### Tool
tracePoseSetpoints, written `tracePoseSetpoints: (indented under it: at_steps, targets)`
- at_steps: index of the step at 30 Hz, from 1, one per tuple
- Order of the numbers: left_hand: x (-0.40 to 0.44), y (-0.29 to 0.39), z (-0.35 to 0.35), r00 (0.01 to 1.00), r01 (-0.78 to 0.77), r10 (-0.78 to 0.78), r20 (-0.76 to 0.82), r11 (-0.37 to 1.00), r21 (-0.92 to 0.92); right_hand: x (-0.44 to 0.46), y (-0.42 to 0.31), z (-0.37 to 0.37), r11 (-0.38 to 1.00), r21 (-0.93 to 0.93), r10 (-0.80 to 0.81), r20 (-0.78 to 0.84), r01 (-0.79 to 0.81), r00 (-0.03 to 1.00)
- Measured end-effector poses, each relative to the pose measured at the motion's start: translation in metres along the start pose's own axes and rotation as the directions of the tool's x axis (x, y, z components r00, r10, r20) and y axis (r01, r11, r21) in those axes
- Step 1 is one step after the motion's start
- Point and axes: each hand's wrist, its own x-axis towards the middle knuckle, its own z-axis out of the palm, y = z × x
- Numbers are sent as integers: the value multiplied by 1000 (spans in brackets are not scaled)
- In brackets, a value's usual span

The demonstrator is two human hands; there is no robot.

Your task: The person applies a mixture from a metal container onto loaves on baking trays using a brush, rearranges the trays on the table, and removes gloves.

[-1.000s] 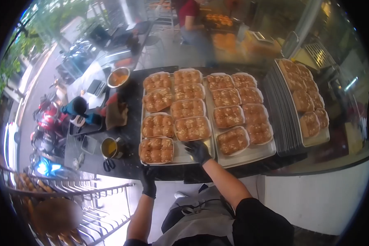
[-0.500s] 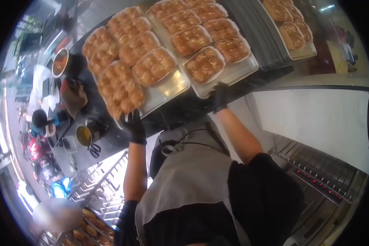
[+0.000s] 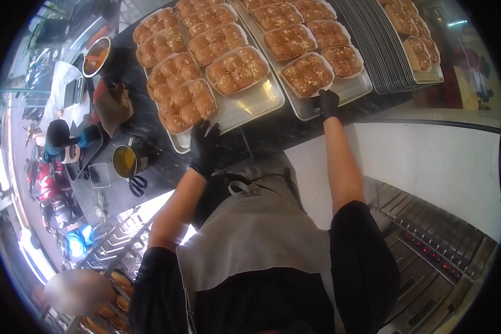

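My left hand (image 3: 204,146), in a black glove, is at the near edge of a perforated metal tray (image 3: 270,97). Its fingers are apart and reach up to the nearest almond-topped bread loaf (image 3: 187,104). My right hand (image 3: 328,104), gloved in black too, is over the front rim of a second metal tray (image 3: 345,96). Its fingertips are by the corner of a bread loaf (image 3: 308,74) in a white paper case; their grip is hard to make out. Several more loaves stand in rows on both trays.
A stack of dark trays (image 3: 367,44) stands at the right, with another loaf tray (image 3: 428,76) beyond. On the dark counter (image 3: 245,136) at the left are a pot of yellow liquid (image 3: 126,160), black-handled scissors (image 3: 138,185), a bowl (image 3: 97,57) and a scale (image 3: 73,90).
The view has shifted, so the trays appear higher and farther right. My right hand has moved up from the front of its tray to the loaf's corner. My left hand has turned inward.
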Motion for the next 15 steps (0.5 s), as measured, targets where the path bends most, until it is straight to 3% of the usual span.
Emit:
tracePoseSetpoints:
  at_steps: [2,3,4,5,6,7,9,10,11,12,13,15]
  targets:
    - [0,-14,-3,967,117,-114,226,993,1,-19,9,-1,870,464,150,72,-166,986]
    - [6,-29,-9,844,-506,214,491,621,599,-35,11,-6,870,463,155,65,-167,986]
    - [0,-21,6,842,-507,213,495,625,593,-67,-7,-23,909,416,22,-52,2,998]
    - [-16,1,34,972,8,-42,231,989,149,-99,-28,-38,922,348,-119,-160,169,980]
    - [-27,20,52,894,444,-419,159,776,-449,-126,-51,-46,882,466,-16,-123,72,992]
    - [-32,31,57,892,449,-420,169,773,-448,-150,-70,-46,819,574,85,-75,-27,994]
    - [-39,42,69,712,702,-658,244,678,-218,-175,-83,-24,815,566,94,80,-123,992]
    - [-36,27,63,700,713,-664,261,671,-205,-186,-92,-2,866,496,-45,-41,59,998]
    - [-28,0,49,722,679,-583,373,699,-225,-190,-96,26,795,595,-89,-78,118,993]
    - [-22,-15,44,732,645,-489,475,721,-252,-196,-111,42,819,563,-77,-78,108,994]
    - [-21,1,54,719,655,-492,491,715,-243,-199,-125,55,841,532,-65,-78,97,995]
    - [-17,52,82,650,746,-497,575,559,-361,-192,-159,42,844,519,-99,-95,135,990]
